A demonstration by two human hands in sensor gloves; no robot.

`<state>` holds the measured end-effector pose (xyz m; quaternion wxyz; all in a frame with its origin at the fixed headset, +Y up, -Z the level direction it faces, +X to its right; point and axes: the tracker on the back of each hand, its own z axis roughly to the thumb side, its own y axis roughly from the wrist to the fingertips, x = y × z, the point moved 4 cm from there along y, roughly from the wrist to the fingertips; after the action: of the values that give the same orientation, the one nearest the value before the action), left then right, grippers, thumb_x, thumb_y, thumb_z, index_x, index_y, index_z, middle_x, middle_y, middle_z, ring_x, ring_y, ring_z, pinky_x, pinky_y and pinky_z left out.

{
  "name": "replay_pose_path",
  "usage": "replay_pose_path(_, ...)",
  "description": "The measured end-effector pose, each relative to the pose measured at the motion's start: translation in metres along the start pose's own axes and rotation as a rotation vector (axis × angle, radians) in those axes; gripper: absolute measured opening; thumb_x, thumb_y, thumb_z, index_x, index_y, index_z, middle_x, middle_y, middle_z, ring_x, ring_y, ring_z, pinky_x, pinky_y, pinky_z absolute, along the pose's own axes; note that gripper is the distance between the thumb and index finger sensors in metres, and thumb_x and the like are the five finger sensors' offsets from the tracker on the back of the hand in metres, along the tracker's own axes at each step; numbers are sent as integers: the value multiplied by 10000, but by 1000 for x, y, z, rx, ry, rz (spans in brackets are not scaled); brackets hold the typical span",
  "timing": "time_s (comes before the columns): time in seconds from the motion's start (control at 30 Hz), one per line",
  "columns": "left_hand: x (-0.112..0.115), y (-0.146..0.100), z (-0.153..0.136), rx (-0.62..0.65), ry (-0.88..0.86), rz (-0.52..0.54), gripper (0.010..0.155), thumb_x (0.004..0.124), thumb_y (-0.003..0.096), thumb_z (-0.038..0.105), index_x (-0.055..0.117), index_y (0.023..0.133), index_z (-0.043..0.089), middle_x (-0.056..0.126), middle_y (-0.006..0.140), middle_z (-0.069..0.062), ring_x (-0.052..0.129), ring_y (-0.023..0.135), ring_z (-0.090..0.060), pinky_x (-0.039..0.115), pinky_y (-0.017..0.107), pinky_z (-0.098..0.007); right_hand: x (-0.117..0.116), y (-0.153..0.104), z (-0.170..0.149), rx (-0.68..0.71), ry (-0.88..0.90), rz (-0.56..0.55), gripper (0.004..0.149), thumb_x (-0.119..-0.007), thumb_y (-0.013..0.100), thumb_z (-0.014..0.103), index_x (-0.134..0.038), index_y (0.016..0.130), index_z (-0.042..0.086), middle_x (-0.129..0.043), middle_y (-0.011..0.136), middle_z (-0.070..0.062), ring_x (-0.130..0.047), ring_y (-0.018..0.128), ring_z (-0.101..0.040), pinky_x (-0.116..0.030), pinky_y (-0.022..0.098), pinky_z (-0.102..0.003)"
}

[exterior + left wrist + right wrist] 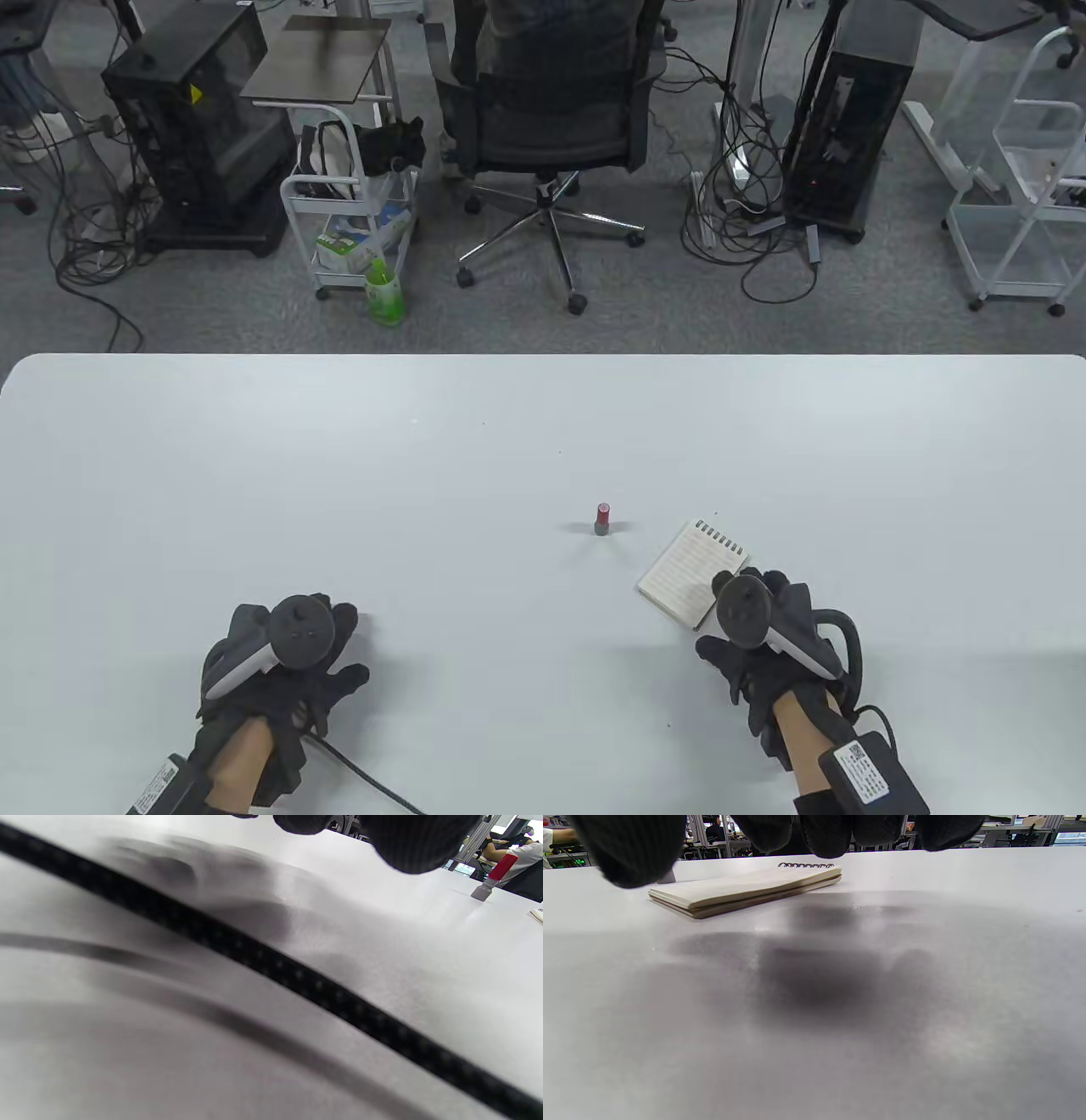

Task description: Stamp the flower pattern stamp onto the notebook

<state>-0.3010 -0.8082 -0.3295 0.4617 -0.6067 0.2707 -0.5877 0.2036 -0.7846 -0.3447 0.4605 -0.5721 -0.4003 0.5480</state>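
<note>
Both my left hand (pixel 284 658) and right hand (pixel 768 641) lie open, empty. I'd reach the stamp (pixel 602 518) at ten o'clock of the notebook (pixel 689 573), pinching it upright.

A small stamp (pixel 602 519), red on top and grey at the base, stands upright near the middle of the white counter (pixel 339 475). Just to its right lies an open notebook (pixel 691 573), spiral at its far edge, lined page up. The right hand (pixel 768 649) hovers at the notebook's near corner, fingers spread, holding nothing. The left hand (pixel 284 658) rests well apart on the left, also spread. Beyond the counter stand an office chair (pixel 551 110) and a wire cart (pixel 352 212).
</note>
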Motion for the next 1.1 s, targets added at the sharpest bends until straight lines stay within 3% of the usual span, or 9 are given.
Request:
replay_pose_path(0.87,0,1,-1,10,-15,-2,807,658,428,570,338,1072,204,204,1120,-159,224,1002,-525,328,684,-687,0,-1,6,13,1,15,825,-735,375,572,-414,1063,249,-328,1096,-182,-335,1049,-485,-452,701,-653)
replay_pose_path(1.0,-3,0,0,17,-23,9,807,657,428,571,337,1072,205,203,1120,-158,224,1003,-524,328,684,-686,14,-2,10,33,44,-58,806,-705,375,576,-435,1061,249,-362,1098,-172,-370,1054,-479,-465,699,-657)
replay_pose_path(1.1,-5,-1,2,25,-20,16,807,657,428,572,339,1072,204,204,1121,-158,226,1004,-524,330,683,-687,31,5,6,13,207,-191,745,-701,390,541,-519,1042,233,-481,1076,-174,-498,1031,-478,-518,675,-660)
